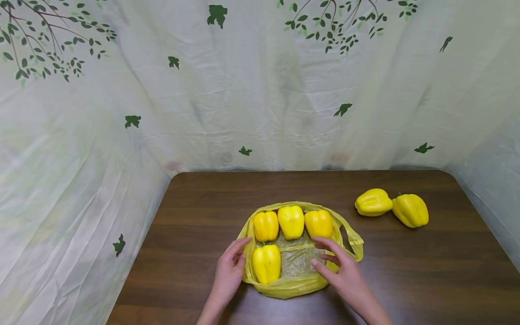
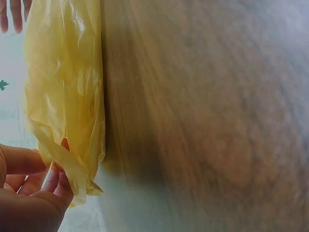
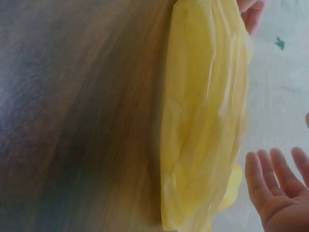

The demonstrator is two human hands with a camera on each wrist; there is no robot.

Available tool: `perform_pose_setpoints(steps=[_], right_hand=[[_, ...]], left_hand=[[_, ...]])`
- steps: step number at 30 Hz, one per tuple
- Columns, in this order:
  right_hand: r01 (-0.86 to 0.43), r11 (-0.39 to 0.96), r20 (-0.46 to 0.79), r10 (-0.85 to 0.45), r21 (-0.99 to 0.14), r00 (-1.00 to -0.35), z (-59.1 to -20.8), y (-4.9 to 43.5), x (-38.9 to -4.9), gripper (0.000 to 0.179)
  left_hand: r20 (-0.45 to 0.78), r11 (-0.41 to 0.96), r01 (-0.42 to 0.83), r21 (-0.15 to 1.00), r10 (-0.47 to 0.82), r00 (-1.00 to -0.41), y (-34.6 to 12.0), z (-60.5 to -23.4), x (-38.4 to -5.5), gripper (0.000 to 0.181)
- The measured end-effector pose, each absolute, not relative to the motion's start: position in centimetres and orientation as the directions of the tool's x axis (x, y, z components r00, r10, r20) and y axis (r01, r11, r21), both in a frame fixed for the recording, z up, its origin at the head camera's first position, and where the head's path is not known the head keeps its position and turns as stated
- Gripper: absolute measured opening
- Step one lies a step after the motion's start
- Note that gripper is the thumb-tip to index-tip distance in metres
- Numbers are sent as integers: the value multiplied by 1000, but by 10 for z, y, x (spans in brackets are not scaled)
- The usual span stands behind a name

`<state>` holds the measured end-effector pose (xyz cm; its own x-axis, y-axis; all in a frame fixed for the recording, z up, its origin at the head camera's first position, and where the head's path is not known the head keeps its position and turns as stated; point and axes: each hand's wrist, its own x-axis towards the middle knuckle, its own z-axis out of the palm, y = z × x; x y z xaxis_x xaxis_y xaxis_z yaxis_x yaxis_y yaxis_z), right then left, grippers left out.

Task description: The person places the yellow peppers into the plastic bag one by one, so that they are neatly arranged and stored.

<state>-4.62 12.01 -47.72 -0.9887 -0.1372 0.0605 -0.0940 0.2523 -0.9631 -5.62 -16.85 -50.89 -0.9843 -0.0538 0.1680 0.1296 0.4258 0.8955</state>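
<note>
A yellow plastic bag sits wide open on the table. Inside, yellow bell peppers stand along the back: one at the left, one in the middle and one at the right. Another bell pepper is at the front left. My left hand pinches the bag's left rim; in the left wrist view its fingers are at the bunched plastic. Over the bag's right side, my right hand has spread fingers holding nothing. A yellow patch shows beneath them, partly hidden.
Two more yellow bell peppers, one on the left and one on the right, lie touching at the table's back right. Behind the brown wooden table hangs a pale curtain with leaf prints.
</note>
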Motion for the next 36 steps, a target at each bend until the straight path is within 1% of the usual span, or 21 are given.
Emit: perform_pose_setpoints(steps=[8,14,23,27,31,36], right_hand=[[-107,256,85,-97,-961,-992,-480,129,-44,46],[-128,274,111,-78,-953,-991,-480,135,-42,45],[-138,331,136,-32,-933,-990,-478,147,-43,45],[-146,314,150,-10,-938,-989,-480,156,-45,44],[-122,279,137,34,-952,-990,-485,164,-46,41],[-101,309,128,67,-946,-990,-492,174,-47,42]], left_hand=[[82,376,48,925,-74,-994,-168,-506,-58,49],[45,376,7,927,-94,-995,-168,-506,-60,46],[82,349,51,936,-75,-994,-170,-507,-59,47],[74,335,45,941,-74,-995,-170,-507,-59,48],[58,329,30,944,-74,-996,-170,-507,-59,48],[57,327,30,944,-73,-996,-169,-506,-60,49]])
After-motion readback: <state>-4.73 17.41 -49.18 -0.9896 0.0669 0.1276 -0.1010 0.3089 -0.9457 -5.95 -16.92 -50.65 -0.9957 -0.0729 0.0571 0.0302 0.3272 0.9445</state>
